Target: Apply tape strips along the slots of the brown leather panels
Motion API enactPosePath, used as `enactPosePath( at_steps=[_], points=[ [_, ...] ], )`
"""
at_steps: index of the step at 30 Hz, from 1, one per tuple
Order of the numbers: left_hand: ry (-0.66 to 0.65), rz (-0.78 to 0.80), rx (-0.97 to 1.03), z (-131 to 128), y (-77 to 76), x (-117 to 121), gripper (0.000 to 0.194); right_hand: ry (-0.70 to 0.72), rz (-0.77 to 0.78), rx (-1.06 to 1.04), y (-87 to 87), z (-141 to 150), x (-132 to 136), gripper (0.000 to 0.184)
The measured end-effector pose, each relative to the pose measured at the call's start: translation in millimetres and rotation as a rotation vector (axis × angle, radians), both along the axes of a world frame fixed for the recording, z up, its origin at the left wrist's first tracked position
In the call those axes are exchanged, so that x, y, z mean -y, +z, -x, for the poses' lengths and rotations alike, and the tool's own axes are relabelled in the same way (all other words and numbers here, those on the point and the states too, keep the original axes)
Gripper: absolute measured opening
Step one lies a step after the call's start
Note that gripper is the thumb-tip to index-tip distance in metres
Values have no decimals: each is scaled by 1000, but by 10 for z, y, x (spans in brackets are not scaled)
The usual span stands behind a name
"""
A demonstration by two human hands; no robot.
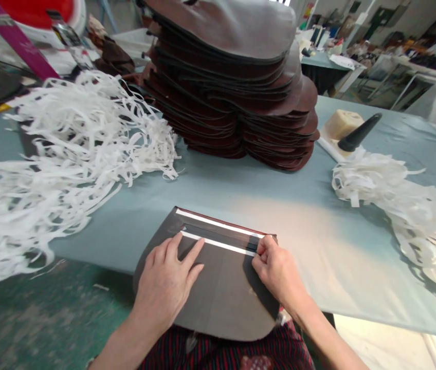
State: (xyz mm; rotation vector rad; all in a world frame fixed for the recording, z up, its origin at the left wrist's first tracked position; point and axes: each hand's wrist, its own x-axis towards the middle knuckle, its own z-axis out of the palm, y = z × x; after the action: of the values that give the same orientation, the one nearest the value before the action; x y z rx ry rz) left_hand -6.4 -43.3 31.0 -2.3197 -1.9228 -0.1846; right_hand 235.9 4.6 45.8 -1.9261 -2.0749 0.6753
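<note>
A dark grey-brown leather panel with rounded lower corners lies partly on the table edge and partly over the lap. Two white tape strips run across it: the upper strip along its straight far edge, and the lower strip beside a narrow dark slot. My left hand rests flat and open on the panel, fingertips at the lower strip's left part. At that strip's right end, my right hand is closed in a pinch; its fingertips hide the strip's very end.
A tall stack of brown leather panels stands behind the panel on the blue-grey table. Tangled white strips cover the left side. More white strips lie at the right, near a black cone-shaped thing and a cream block.
</note>
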Motion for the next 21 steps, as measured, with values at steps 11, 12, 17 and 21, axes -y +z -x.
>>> enactPosePath(
  at_steps=[11, 12, 17, 21],
  points=[
    [142, -78, 254, 170, 22, -117, 33, 538, -312, 113, 63, 467, -181, 18],
    [204, -111, 281, 216, 6, -164, 33, 550, -322, 76, 47, 488, -216, 18],
    [430, -56, 384, 419, -4, -397, 67, 603, -440, -88, -136, 550, -295, 19],
    [356, 170, 721, 519, 262, -488, 52, 585, -457, -100, -194, 520, -302, 15]
  ],
)
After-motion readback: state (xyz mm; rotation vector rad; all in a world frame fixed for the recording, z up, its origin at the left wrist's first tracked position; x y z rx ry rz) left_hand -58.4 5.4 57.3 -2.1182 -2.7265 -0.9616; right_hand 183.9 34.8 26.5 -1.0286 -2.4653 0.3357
